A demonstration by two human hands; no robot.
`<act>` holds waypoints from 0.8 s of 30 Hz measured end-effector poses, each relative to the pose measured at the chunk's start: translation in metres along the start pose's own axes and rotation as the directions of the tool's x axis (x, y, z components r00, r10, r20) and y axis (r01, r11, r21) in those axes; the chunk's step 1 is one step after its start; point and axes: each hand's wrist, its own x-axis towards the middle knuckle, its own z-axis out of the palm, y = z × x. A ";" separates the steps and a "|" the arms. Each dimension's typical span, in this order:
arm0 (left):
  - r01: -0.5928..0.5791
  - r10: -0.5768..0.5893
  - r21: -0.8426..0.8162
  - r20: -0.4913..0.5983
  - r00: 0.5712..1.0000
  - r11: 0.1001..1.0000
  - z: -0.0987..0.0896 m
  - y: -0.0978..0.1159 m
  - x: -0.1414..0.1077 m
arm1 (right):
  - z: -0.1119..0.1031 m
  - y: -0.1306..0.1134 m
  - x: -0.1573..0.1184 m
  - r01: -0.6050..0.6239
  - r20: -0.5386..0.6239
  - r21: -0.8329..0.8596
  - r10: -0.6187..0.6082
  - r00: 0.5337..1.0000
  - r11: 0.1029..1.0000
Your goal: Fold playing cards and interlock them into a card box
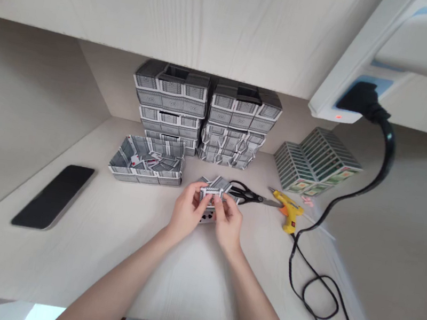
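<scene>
Power strip [345, 67] overhead, left hand [186, 211] and right hand [229, 224] pinch a seemingly folded card [212, 193], assembled card boxes [186, 91] stacked behind, loose cards [161, 163] lying unjoined in an open box [149, 177].

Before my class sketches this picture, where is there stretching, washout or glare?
Head view: the power strip, top right, looks stretched and soft; head view, bottom left: a washed-out patch below the desk; head view: the phone shows no strong glare.
</scene>
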 end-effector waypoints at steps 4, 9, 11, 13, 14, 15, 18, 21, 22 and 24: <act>-0.045 0.046 0.076 -0.004 0.999 0.996 0.000 0.000 0.000 | 0.000 -0.004 0.000 0.022 0.028 0.019 -0.023 0.999 1.000; -0.032 0.036 0.091 -0.036 0.999 0.995 -0.001 -0.003 0.001 | 0.002 0.000 0.000 0.021 0.045 -0.034 -0.020 0.999 0.999; -0.027 0.032 0.094 -0.055 0.998 0.995 -0.001 -0.003 0.001 | 0.003 0.003 -0.001 0.019 0.047 -0.067 -0.015 0.999 0.998; -0.026 0.032 0.095 -0.068 0.997 0.995 -0.002 -0.003 0.001 | 0.003 0.006 -0.001 0.019 0.055 -0.100 -0.014 0.998 0.995; -0.026 0.033 0.093 -0.072 0.997 0.995 -0.002 -0.003 0.001 | 0.002 0.007 -0.001 0.023 0.057 -0.117 -0.016 0.998 0.993; -0.026 0.033 0.092 -0.074 0.997 0.995 -0.002 -0.002 0.001 | 0.002 0.007 -0.001 0.029 0.058 -0.137 -0.021 0.998 0.990; -0.015 0.021 0.091 -0.069 0.997 0.996 -0.002 -0.003 0.000 | 0.001 0.007 -0.002 0.059 0.043 -0.217 -0.051 0.998 0.974; 0.003 0.002 0.092 -0.059 0.998 0.996 -0.001 -0.004 0.000 | 0.001 0.005 -0.002 0.091 0.012 -0.307 -0.092 0.996 0.947; 0.011 -0.007 0.086 -0.057 0.998 0.996 -0.001 -0.005 0.000 | 0.001 0.005 -0.002 0.098 0.004 -0.323 -0.102 0.995 0.942; 0.032 -0.028 0.070 -0.056 0.998 0.997 -0.001 -0.005 0.000 | 0.001 0.005 -0.002 0.105 0.002 -0.318 -0.111 0.994 0.942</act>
